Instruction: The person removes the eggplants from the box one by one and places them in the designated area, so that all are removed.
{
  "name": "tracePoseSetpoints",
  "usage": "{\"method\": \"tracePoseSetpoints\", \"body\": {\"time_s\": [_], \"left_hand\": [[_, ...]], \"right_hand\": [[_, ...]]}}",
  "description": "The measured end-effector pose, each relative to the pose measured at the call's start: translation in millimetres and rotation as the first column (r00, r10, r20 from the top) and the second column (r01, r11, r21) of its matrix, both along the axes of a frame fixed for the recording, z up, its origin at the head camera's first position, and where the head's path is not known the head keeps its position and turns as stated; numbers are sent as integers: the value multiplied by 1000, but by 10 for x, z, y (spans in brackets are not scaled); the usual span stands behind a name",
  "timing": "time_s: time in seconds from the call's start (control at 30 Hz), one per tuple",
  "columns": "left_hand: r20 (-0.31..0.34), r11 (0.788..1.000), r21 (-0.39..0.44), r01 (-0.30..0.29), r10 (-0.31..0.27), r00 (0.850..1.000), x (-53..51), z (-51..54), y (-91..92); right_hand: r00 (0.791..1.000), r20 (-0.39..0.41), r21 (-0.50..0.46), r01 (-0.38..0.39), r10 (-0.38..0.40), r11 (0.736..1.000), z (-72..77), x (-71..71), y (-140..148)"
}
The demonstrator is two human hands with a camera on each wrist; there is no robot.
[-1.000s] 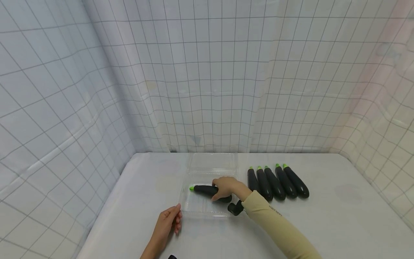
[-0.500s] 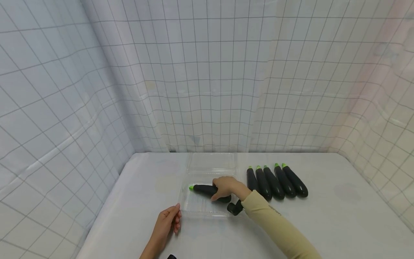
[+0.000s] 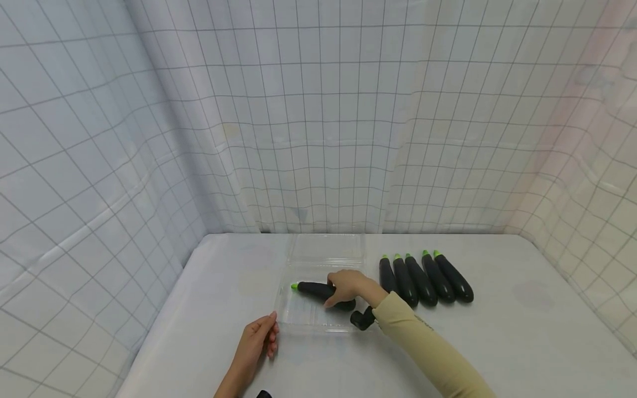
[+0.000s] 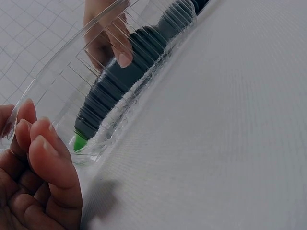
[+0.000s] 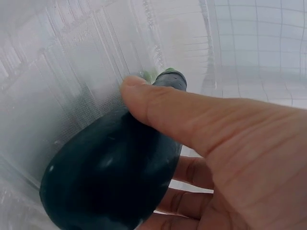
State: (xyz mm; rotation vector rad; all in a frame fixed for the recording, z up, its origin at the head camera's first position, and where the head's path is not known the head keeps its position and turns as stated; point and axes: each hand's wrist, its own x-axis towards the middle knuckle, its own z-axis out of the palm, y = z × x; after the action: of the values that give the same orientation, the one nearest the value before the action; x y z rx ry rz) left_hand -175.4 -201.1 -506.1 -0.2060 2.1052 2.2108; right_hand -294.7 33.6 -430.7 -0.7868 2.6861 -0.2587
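A dark eggplant [image 3: 313,289] with a bright green stem end lies slantwise in a clear plastic clamshell box [image 3: 298,316], its stem pointing left. My right hand [image 3: 346,286] grips it from above around its middle, thumb on the near side. In the right wrist view the thumb lies across the eggplant [image 5: 110,167] and the other fingers curl under its far side. My left hand [image 3: 256,338] pinches the box's rim at the near left corner. Through the clear wall, the left wrist view shows the eggplant [image 4: 112,86] and my right fingers on it.
Several more dark eggplants [image 3: 422,281] with green ends lie side by side to the right of the box. The box's lid [image 3: 325,247] is folded back toward the far edge of the white table [image 3: 224,282]. Gridded white curtains [image 3: 318,121] surround the table.
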Motion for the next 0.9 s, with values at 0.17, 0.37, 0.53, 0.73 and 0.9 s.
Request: {"method": "tracePoseSetpoints", "body": {"time_s": [0.17,0.37,0.53,0.73,0.9], "left_hand": [[1,1000,3,3,-3,1000,-3,-2,-4],[2,1000,-2,-1,1,1000,-4,-8,-6],[9,1000,-1,-8,8,1000,1,-4,-4],[-13,1000,-9,0,0,1000,4,4,3],[-10,1000,-11,-9,8,1000,3,-1,14]], "right_hand": [[1000,0,-27,10,-10,1000,25,8,14],[1000,-7,-53,-4,3,999,64,29,15],[1000,-13,-72,-7,6,997,73,40,25],[999,-36,-115,-27,23,993,87,53,65],[998,-49,-140,-31,24,990,101,70,100]]}}
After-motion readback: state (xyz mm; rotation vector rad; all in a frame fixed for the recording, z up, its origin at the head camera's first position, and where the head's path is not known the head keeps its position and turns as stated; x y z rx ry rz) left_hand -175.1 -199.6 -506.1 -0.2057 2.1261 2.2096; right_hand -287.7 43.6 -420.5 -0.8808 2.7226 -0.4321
